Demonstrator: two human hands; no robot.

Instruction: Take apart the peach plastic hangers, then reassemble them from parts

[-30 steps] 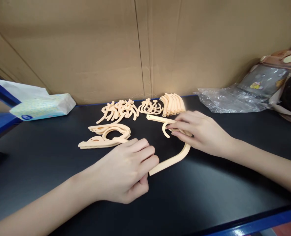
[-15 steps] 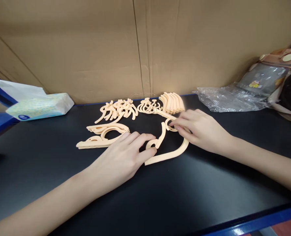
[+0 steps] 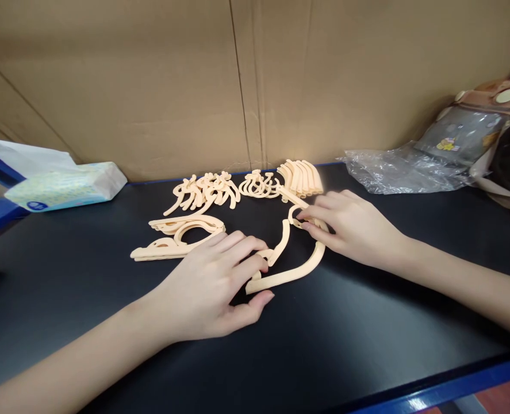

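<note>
A partly assembled cream plastic folding hanger (image 3: 295, 275) lies on the dark table before me, with its long curved arm toward me. My left hand (image 3: 220, 287) is over its left end. The fingertips touch the small inner pieces there, while the thumb is spread away from them on the near side. My right hand (image 3: 345, 227) pinches the hanger at its right, near a small ring-like part; the fingers partly cover that joint. Folded hanger pieces (image 3: 164, 250) lie beside my left hand, which hides their right end.
Along the back lie a heap of curved cream pieces (image 3: 203, 192), hooks (image 3: 259, 185) and a stack of hanger arms (image 3: 300, 177). A tissue pack (image 3: 67, 187) stands at left. Clear plastic wrap (image 3: 392, 171) and a transparent bag (image 3: 457, 135) are at right, a cardboard wall (image 3: 151, 86) behind.
My left thumb has come off the inner piece and moved toward me, spreading from the fingers. The hanger's left end has shifted slightly left and nearer. My right hand has barely moved.
</note>
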